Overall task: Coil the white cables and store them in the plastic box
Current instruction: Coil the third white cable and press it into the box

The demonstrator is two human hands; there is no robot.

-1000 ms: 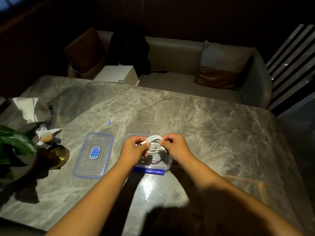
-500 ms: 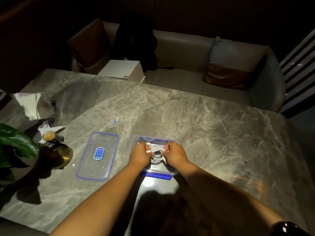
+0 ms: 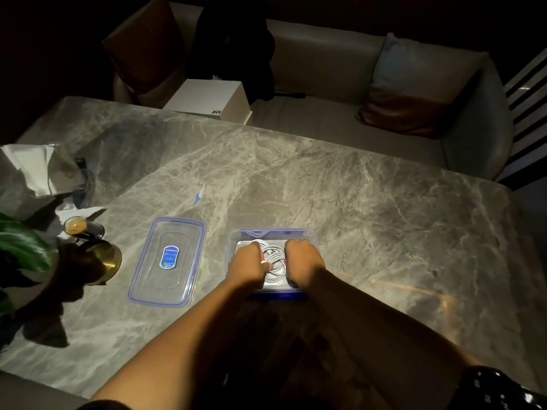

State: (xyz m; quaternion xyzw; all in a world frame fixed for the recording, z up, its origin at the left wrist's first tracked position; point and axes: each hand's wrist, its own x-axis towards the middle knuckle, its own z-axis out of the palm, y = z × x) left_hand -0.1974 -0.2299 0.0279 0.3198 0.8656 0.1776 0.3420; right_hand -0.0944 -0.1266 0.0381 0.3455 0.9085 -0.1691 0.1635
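The clear plastic box (image 3: 307, 236) with blue trim stands on the marble table in front of me. Inside it lies a bundle of coiled white cables (image 3: 273, 261). Both my hands are down in the box. My left hand (image 3: 248, 263) holds the left side of the coil with curled fingers. My right hand (image 3: 302, 258) holds the right side the same way. My hands hide part of the coil. The box's lid (image 3: 168, 261), clear with a blue label, lies flat on the table to the left of the box.
The marble table (image 3: 370, 220) spreads wide to the right and back. At the left edge are a green plant (image 3: 22, 241), a brass dish (image 3: 103, 258), a small cup (image 3: 76, 225) and crumpled paper (image 3: 32, 170). A white carton (image 3: 211, 99) sits on the sofa behind.
Both hands have lowered the coiled cable from above the box down into it. The view has tilted and moved closer.
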